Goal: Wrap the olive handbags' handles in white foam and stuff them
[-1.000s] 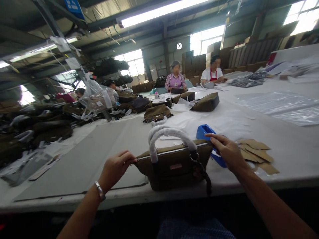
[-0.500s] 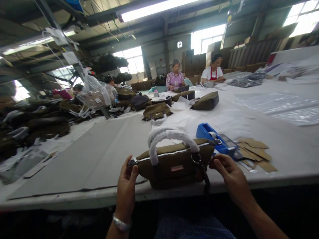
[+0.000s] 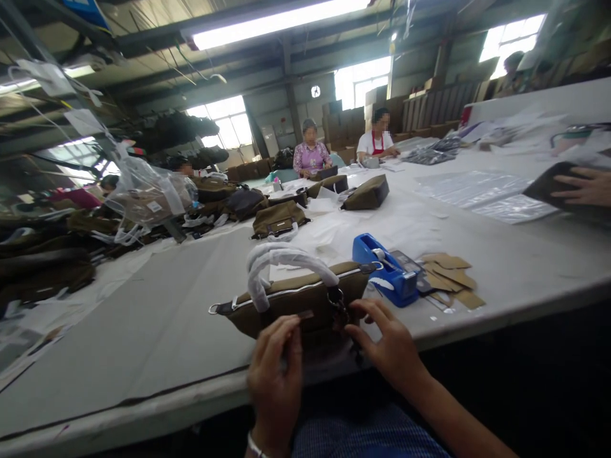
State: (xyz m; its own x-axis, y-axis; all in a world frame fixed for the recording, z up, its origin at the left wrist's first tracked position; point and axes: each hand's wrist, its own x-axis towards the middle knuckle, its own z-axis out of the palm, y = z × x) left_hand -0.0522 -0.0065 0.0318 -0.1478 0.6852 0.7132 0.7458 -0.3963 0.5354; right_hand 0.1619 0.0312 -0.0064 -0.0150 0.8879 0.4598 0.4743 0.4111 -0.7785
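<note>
An olive-brown handbag (image 3: 286, 304) stands upright at the table's front edge. Its silver zip runs along the top, and its two handles (image 3: 291, 257) are wrapped in white. My left hand (image 3: 277, 375) is at the bag's lower front beside a small pinkish label plate (image 3: 305, 314); its fingers are bent together, and what they hold, if anything, is hidden. With thumb and forefinger, my right hand (image 3: 391, 346) grips a dark charm (image 3: 340, 316) that hangs from a metal ring (image 3: 335, 295) below a handle. Part of the charm is blurred.
Behind the bag's right end sit a blue tape dispenser (image 3: 389, 273) and brown card pieces (image 3: 451, 280). More olive bags (image 3: 279, 219) lie further back. A co-worker's hand (image 3: 585, 186) rests on a dark piece at right; two people sit across the table.
Both hands have left the bag's ends and moved inward to its front, the right one onto the charm. The view has swung right, and a co-worker's hand has appeared at right.
</note>
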